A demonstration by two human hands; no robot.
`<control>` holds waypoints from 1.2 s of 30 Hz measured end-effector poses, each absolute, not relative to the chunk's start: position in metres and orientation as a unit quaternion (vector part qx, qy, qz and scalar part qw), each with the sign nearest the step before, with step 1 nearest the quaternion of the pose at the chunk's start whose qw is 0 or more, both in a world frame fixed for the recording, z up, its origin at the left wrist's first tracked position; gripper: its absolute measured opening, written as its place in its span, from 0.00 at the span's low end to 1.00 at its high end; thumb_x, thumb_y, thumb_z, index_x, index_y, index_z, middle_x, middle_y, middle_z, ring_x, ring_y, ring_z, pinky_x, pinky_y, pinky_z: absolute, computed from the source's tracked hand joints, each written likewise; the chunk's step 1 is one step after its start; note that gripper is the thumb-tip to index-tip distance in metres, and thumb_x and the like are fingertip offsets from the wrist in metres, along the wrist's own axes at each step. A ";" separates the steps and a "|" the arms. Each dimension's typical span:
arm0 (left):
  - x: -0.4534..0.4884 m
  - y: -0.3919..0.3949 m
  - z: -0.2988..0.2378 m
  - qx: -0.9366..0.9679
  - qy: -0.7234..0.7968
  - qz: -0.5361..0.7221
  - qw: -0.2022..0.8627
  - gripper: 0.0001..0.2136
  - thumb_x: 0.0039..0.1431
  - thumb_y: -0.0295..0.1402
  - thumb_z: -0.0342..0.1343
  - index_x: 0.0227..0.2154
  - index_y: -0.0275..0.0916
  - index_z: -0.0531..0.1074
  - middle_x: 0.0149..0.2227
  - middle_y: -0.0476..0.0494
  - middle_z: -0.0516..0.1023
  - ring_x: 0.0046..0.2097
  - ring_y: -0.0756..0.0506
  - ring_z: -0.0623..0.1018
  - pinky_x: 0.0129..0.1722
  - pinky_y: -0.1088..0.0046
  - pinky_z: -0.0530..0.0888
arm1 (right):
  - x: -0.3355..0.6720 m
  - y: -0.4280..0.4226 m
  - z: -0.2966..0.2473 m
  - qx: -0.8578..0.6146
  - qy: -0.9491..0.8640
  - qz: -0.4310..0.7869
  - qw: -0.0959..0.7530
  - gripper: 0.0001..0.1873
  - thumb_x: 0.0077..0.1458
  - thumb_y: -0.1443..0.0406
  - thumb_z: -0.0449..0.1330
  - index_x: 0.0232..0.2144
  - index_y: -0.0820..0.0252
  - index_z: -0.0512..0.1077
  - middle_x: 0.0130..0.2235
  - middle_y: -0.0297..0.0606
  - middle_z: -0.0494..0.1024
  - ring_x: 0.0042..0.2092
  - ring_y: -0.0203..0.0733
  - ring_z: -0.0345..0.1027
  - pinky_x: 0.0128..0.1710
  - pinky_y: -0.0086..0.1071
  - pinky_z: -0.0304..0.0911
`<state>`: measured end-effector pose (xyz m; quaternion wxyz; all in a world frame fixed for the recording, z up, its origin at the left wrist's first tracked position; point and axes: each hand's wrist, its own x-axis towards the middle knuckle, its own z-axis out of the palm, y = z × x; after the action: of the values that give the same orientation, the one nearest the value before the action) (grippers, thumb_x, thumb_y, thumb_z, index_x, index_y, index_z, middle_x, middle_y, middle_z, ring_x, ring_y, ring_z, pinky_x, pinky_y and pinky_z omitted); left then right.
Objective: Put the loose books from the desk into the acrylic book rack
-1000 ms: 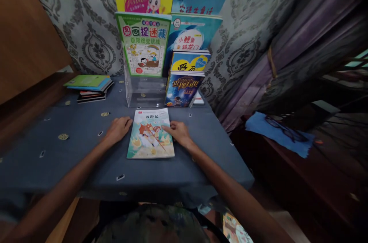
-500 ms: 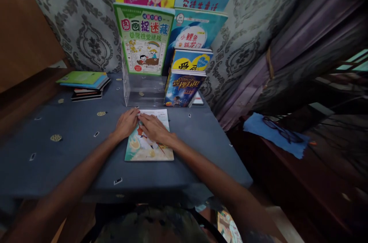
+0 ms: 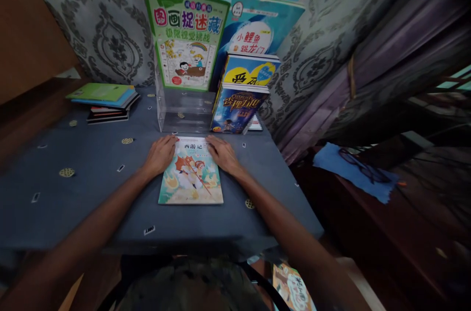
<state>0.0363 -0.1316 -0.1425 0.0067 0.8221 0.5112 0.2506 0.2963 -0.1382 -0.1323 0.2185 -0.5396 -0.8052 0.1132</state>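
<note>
A thin children's book (image 3: 191, 178) lies flat on the cloth-covered table, its cover showing a red-and-white figure on pale green. At its upper left corner rests my left hand (image 3: 161, 155), fingers extended and fingertips touching the edge. My right hand (image 3: 223, 154) lies at the upper right corner, fingers stretched out along that edge. Neither hand lifts the book. Just beyond it stands a clear plastic book rack (image 3: 184, 122) holding several upright books, among them a green picture book (image 3: 187, 41) and a dark blue book (image 3: 239, 109).
A small stack of books (image 3: 105, 97) lies at the table's far left. Grey patterned curtain (image 3: 117, 46) hangs behind the rack. To the right, glasses (image 3: 362, 166) lie on a blue cloth (image 3: 327, 156). Another book (image 3: 292, 289) shows below the table's front edge.
My right hand has slid right, from across the book's upper cover to its upper right corner, uncovering the title and picture. My left hand stays at the left corner. The view has shifted slightly.
</note>
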 end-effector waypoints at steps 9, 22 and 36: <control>0.035 -0.129 -0.135 0.843 0.499 0.202 -0.005 0.19 0.67 0.30 0.42 0.54 0.34 0.73 0.59 0.32 0.74 0.65 0.36 0.68 0.62 0.52 0.66 | 0.310 -0.120 -0.146 -0.508 -0.783 0.196 0.299 0.23 0.64 0.69 0.50 0.58 0.55 0.71 0.61 0.39 0.74 0.62 0.45 0.67 0.62 0.45 0.61; 0.090 -0.154 -0.119 0.926 0.342 0.133 0.089 0.20 0.68 0.31 0.44 0.59 0.43 0.70 0.63 0.39 0.70 0.65 0.40 0.67 0.66 0.49 0.60 | 0.312 -0.112 -0.158 -0.481 -0.791 0.196 0.322 0.24 0.62 0.70 0.52 0.58 0.54 0.71 0.60 0.38 0.75 0.62 0.45 0.66 0.64 0.45 0.59; 0.094 -0.226 -0.109 0.963 0.201 0.112 0.141 0.22 0.67 0.23 0.46 0.58 0.51 0.70 0.64 0.44 0.70 0.65 0.44 0.68 0.69 0.41 0.51 | 0.310 -0.117 -0.158 -0.472 -0.805 0.170 0.318 0.22 0.62 0.67 0.55 0.58 0.57 0.70 0.60 0.41 0.74 0.64 0.47 0.64 0.66 0.46 0.57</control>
<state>0.0941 -0.2259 -0.1090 0.1415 0.9629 0.2006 0.1124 0.3100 -0.1166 -0.1578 0.3177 -0.4721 -0.8045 0.1699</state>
